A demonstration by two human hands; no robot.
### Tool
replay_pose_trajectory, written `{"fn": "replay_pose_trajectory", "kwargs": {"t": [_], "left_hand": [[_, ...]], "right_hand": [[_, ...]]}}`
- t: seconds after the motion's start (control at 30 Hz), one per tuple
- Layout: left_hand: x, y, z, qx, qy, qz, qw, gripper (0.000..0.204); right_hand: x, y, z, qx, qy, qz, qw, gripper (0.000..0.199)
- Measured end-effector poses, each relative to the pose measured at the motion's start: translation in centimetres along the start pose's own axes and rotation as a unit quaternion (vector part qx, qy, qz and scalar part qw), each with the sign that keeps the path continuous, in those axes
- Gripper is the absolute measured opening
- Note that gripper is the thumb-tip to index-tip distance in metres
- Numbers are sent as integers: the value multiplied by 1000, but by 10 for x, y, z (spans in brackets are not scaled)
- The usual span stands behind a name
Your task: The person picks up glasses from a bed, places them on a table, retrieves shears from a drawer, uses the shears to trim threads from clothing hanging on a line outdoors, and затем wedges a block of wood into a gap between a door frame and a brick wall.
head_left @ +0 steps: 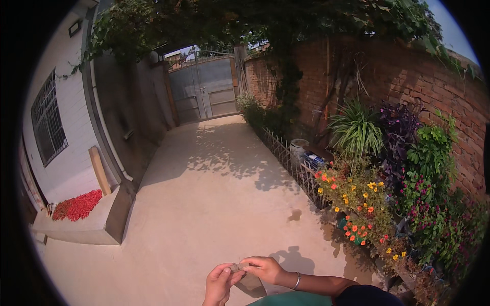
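Note:
My left hand (219,283) and my right hand (262,269) meet low in the middle, in front of my body. Fingers of both are closed in a pinch around a small grey-brown piece (235,268); its kind is too small to make out. Just beneath the hands a flat brownish thing (251,286) shows in part, the rest hidden by my arm and the green cloth (286,299) at the lower edge. A pale bangle (297,280) circles my right wrist.
Concrete paving (204,204) runs to a grey metal gate (202,86). Red peppers or similar pods (77,206) lie on a ledge at left, beside a leaning wooden board (99,171). Flowering plants (357,204) and a low fence (291,163) line the brick wall (408,81) at right.

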State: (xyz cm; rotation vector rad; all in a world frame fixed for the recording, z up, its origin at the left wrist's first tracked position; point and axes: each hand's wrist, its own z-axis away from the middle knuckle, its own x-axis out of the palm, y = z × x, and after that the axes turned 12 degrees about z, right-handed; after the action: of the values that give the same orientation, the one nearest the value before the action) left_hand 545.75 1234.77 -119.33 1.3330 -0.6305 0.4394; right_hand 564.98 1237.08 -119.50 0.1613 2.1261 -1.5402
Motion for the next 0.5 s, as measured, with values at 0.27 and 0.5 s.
{"fn": "replay_pose_trajectory", "kwargs": {"t": [0.27,0.5], "left_hand": [[-36,82,-312,63,9,63,996,21],[-77,148,-628,-21,-18,53,998,20]], "right_hand": [[-44,93,-327,-45,-39,49,997,25],[-81,217,-602,31,-42,12,999,25]]}}
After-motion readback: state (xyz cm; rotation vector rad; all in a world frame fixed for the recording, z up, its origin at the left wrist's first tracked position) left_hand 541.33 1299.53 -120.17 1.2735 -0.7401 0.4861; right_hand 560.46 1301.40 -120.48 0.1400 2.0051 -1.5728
